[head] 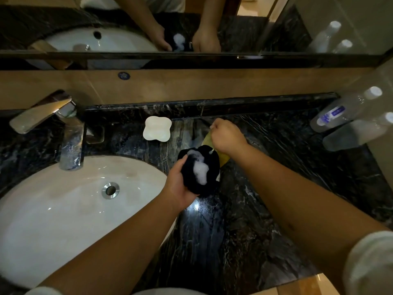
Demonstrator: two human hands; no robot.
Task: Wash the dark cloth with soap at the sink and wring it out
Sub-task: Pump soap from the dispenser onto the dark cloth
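From the head view, the left hand (177, 184) reaches in from below and grips the cloth (200, 170) from its left side, fingers curled round the bunched dark fabric. The cloth is held above the counter (265, 188), just right of the sink (63, 209) rim. A white streak of foam (200, 169) lies across the top of the cloth. The right hand (228, 136) comes in from the lower right, its forearm stretched across the counter. Its fingers are curled round a yellow bottle (214, 150), tipped so the lower end sits just beside the cloth's upper right edge.

A white soap dish (157, 128) sits on the counter behind the cloth, near the back ledge and apart from both hands. The faucet (57, 126) stands at the sink's far left rim, its spout pointing left. The drain (110, 190) shows in the basin. Two clear bottles (348, 120) stand at the far right of the counter, well apart from the hands. A mirror (191, 28) above the ledge reflects the hands, cloth and basin.

The right hand covers most of the yellow bottle, so its cap and shape cannot be made out. The clear bottles are blurred and stretched near the frame edge. White sleeves are cut off at the lower corners.
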